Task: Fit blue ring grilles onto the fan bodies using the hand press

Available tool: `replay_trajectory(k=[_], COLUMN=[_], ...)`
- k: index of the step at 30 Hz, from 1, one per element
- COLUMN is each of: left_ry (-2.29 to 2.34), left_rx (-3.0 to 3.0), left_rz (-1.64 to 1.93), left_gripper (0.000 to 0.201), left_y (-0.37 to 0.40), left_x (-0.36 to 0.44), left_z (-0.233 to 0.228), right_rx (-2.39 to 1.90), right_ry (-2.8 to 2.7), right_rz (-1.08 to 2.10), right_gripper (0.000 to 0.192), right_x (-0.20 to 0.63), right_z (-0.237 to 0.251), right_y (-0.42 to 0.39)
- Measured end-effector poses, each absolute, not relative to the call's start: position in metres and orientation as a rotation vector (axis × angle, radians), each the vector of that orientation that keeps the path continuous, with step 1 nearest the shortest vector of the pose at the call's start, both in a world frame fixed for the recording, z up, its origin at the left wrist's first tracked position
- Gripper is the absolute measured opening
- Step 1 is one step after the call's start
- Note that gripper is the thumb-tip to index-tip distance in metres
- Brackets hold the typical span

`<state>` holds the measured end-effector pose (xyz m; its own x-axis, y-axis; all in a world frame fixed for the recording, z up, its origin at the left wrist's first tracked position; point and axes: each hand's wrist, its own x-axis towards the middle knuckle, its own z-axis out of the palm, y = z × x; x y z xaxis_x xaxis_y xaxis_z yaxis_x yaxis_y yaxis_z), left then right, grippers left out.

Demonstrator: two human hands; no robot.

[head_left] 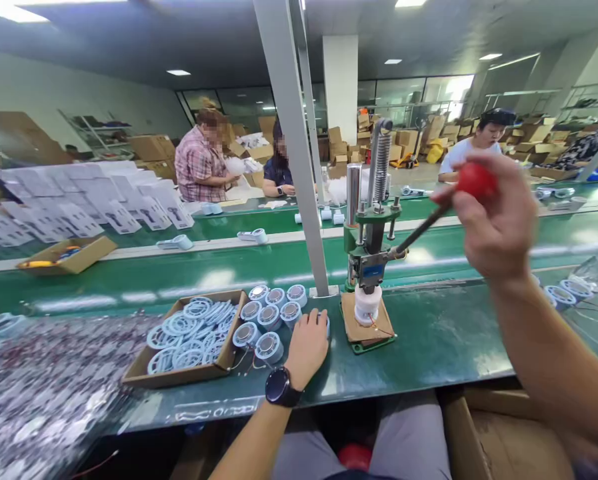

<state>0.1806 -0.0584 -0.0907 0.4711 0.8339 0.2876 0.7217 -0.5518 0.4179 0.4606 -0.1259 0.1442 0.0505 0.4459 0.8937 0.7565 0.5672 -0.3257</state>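
Note:
My right hand (499, 213) is wrapped round the red ball knob (476, 180) on the lever of a green hand press (376, 227). Under the press ram sits a white cylindrical part (367, 307) with thin wires, resting on a cardboard pad (351, 327). To the left of the press, my left hand (309, 340), with a black watch on its wrist, curls over a light-blue round part (327, 325), mostly hidden beneath the fingers. Several similar light-blue round parts (269, 317) with metal centres stand in rows beside that hand.
A cardboard box (179, 380) of light-blue rings lies left of the round parts. Many small wired parts (63, 380) cover the table's left end. A grey post (299, 167) rises behind the press. Co-workers sit and stand across the green conveyor (219, 267). An open carton (513, 433) is at lower right.

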Motion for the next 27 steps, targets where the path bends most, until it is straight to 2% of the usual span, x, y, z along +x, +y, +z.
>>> replay_trajectory(k=[2, 3, 5, 8, 11, 13, 15, 19, 24, 27], left_ry=[1.389, 1.417, 1.467, 1.527, 1.666, 1.829, 1.998, 2.111, 2.107, 2.121], left_rx=[2.488, 2.483, 2.467, 2.46, 2.443, 2.391, 2.317, 2.26, 2.238, 2.187], left_rz=[0.657, 0.657, 0.676, 0.731, 0.788, 0.807, 0.779, 0.588, 0.424, 0.438], left_gripper=[0.049, 0.052, 0.062, 0.064, 0.04, 0.029, 0.024, 0.032, 0.033, 0.033], left_y=[-0.065, -0.068, -0.075, -0.078, -0.064, -0.044, -0.02, 0.025, 0.044, 0.048], left_x=[0.186, 0.189, 0.193, 0.184, 0.14, 0.093, 0.042, -0.027, -0.036, -0.033], left_z=[-0.087, -0.085, -0.081, -0.075, -0.066, -0.058, -0.05, -0.045, -0.051, -0.047], right_rx=[-0.924, -0.9, -0.905, -1.019, -1.382, -1.496, -1.522, -1.612, -1.808, -1.732], right_ry=[-1.651, -1.641, -1.539, -1.251, -1.139, -1.102, -1.036, -0.973, -1.19, -1.219], right_rz=[-0.214, -0.173, -0.146, -0.143, 0.113, 0.211, 0.18, -0.047, -0.126, -0.07], right_gripper=[0.056, 0.062, 0.071, 0.082, 0.101, 0.102, 0.1, 0.084, 0.048, 0.037], right_x=[0.462, 0.458, 0.442, 0.413, 0.389, 0.377, 0.368, 0.383, 0.489, 0.54], right_z=[0.163, 0.154, 0.101, -0.015, -0.1, -0.12, -0.119, -0.108, -0.123, -0.122], right_y=[-0.094, -0.086, -0.084, -0.098, -0.101, -0.093, -0.086, -0.087, -0.099, -0.104])
